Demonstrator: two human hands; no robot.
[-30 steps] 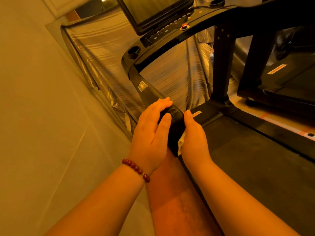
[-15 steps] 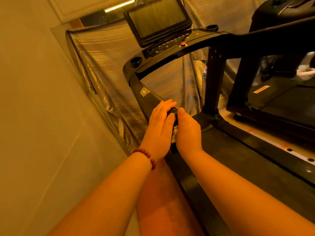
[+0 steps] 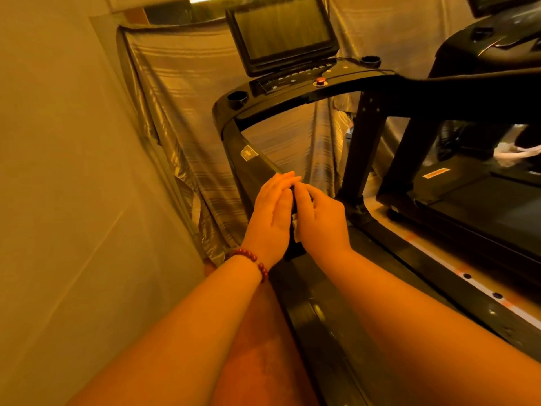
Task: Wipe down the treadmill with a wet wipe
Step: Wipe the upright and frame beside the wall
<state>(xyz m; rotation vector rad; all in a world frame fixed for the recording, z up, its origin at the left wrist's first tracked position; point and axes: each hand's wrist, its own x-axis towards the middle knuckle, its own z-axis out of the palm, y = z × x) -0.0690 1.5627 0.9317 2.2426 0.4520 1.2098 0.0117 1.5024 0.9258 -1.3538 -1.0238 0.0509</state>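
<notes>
Curtain (image 3: 181,118) hangs at left, behind treadmill (image 3: 292,83). Your left hand (image 3: 270,213), bead bracelet (image 3: 254,259) at wrist, lies on left side of handrail (image 3: 254,162) end, fingers (image 3: 281,183) straight, flat against it. Wet wipe (image 3: 295,228) shows as pale sliver between both hands, against handrail. Your right hand (image 3: 322,222) wraps handrail from right, fingers curled, clamping wet wipe to it. Second treadmill (image 3: 483,206) stands further right.

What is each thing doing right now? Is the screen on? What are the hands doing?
left hand: rests on the handrail, fingers fairly straight.
right hand: curled round the handrail's end, holding the wet wipe against it.
wet wipe: mostly hidden, a pale edge shows between the hands.
handrail: held between both hands.
screen: dark, looks off.
curtain: hanging closed.
</notes>
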